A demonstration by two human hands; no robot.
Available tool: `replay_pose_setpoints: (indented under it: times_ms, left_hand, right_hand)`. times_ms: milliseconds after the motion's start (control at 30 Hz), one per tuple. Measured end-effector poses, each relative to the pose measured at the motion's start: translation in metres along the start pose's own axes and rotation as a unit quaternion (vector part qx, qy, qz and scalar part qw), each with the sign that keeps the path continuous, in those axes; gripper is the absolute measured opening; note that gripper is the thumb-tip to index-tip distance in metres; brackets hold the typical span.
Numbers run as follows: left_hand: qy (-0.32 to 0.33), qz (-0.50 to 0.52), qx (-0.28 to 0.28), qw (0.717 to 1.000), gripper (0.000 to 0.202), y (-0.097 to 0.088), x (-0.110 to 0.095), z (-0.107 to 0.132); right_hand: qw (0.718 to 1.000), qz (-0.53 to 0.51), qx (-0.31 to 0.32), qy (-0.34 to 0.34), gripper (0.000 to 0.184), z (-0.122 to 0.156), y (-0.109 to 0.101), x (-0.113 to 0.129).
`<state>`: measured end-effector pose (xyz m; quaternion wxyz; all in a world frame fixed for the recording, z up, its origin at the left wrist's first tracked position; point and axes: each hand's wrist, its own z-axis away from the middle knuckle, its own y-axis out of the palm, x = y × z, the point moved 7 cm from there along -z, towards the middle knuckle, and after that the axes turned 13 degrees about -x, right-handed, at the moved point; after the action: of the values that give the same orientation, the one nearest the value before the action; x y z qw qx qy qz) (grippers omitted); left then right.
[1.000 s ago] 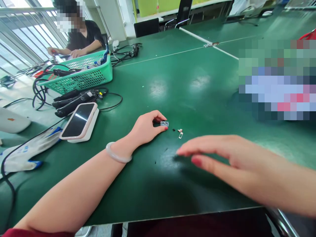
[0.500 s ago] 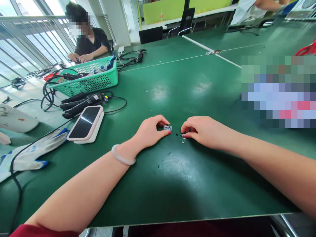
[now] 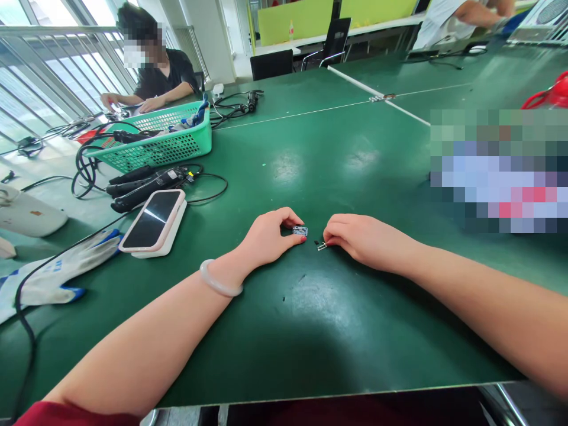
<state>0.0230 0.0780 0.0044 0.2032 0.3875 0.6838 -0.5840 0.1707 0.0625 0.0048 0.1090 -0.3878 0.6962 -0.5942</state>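
My left hand (image 3: 276,235) rests on the green table, its thumb and fingers pinching a small greyish-blue rectangular piece (image 3: 300,231) that looks like a tiny circuit board. Across a narrow gap, my right hand (image 3: 355,235) is closed, fingertips pressed round one end of a small metal-edged, clear-looking piece (image 3: 322,247). Its exact kind is too small to make out. Between the hands a tiny black part (image 3: 316,242) lies on the table. Another black speck (image 3: 284,299) lies nearer the front edge.
Left of my arm are a phone (image 3: 153,220) on a white box, a work glove (image 3: 62,275), black handheld devices (image 3: 144,189) with cables, and a green basket (image 3: 164,145). A person (image 3: 160,74) sits behind the basket. A red object (image 3: 557,93) lies far right.
My right hand has turned slightly, and the small metal-edged piece has swung from pointing downward to pointing left. My left hand stays nearly still. The seated person's hands have moved apart.
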Motion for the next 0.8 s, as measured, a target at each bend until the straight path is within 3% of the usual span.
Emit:
replay_pose_setpoints:
  times_ms: [267, 433, 800]
  left_hand:
    - [-0.001, 0.002, -0.005, 1.000, 0.022, -0.001, 0.002, -0.001]
    - [-0.002, 0.008, -0.006, 1.000, 0.025, -0.002, -0.001, 0.000]
    - [0.074, 0.001, 0.015, 0.997, 0.031, 0.000, -0.017, 0.005]
  right_hand:
    - [0.999, -0.025, -0.010, 0.018, 0.021, 0.000, 0.000, -0.003]
    - [0.993, -0.056, -0.089, 0.051, 0.020, 0.000, -0.011, 0.001]
    - [0.975, -0.063, -0.205, -0.051, 0.016, 0.001, -0.018, 0.030]
